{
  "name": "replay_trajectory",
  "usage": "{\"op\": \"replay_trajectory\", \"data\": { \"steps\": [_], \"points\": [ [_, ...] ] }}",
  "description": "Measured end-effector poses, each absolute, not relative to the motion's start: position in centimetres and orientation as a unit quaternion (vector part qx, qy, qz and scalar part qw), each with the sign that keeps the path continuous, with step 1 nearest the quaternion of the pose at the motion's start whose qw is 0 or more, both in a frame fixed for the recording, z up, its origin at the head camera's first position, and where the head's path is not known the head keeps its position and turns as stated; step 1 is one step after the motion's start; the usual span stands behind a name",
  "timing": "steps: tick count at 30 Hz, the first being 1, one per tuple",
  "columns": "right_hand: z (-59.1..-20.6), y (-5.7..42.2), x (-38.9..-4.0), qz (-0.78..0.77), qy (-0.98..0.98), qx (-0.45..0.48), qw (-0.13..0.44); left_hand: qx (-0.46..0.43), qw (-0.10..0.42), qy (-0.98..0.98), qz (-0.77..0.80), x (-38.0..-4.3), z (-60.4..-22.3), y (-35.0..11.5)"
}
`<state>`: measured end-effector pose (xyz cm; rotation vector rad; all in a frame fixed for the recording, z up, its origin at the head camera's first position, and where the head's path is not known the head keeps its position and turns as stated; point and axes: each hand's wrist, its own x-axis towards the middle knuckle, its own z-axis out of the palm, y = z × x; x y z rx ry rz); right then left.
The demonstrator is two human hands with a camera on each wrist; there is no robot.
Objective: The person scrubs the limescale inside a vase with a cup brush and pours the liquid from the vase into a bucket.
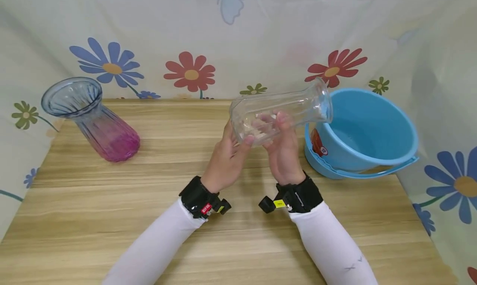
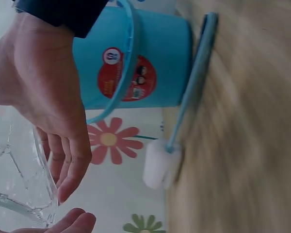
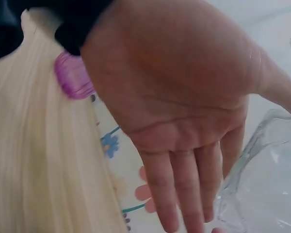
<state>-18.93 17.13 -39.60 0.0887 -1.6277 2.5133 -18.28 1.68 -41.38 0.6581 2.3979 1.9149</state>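
A clear glass vase (image 1: 275, 111) is held tilted on its side above the table, its flared mouth toward the bucket. My left hand (image 1: 227, 156) grips it at the base end, thumb on the near side and fingers around behind. Nearer the middle, my right hand (image 1: 285, 152) holds the vase from below with its thumb laid along the glass. The right wrist view shows the left palm and fingers (image 3: 182, 187) beside the glass. In the left wrist view the right hand's fingers (image 2: 70, 165) curve along the vase's side.
A blue bucket (image 1: 357, 165) with its handle lowered stands at the right. Beside it lies a brush with a white sponge head (image 2: 160, 165) and blue handle. A blue-to-pink glass vase (image 1: 108, 132) stands at the left. A flower-patterned curtain (image 1: 268, 41) hangs behind the wooden table (image 1: 238, 243).
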Motion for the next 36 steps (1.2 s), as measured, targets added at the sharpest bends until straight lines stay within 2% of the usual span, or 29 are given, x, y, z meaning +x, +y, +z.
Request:
{"op": "replay_trajectory", "data": {
  "steps": [5,9,18,24,30,36],
  "points": [
    [-40.3,16.3,-19.0,0.807,-0.587,0.019,0.07,0.19,0.022,0.778,0.599,-17.9,-43.0,0.4],
    [-40.6,15.6,-19.0,0.787,-0.615,0.008,0.06,0.178,0.057,0.751,0.633,-18.0,-44.0,-0.4],
    [-41.0,15.0,-18.9,0.718,-0.695,0.0,0.047,0.106,0.16,0.647,0.738,-18.5,-45.2,-1.6],
    [-41.4,14.7,-19.2,0.68,-0.731,0.029,0.056,0.07,0.223,0.569,0.789,-18.7,-45.7,-1.9],
    [-41.9,14.3,-19.6,0.679,-0.73,0.052,0.061,0.033,0.238,0.532,0.812,-18.8,-46.1,-2.1],
    [-41.9,13.8,-19.7,0.65,-0.758,0.034,0.047,-0.006,0.235,0.507,0.829,-18.7,-46.6,-2.2]
  ]
}}
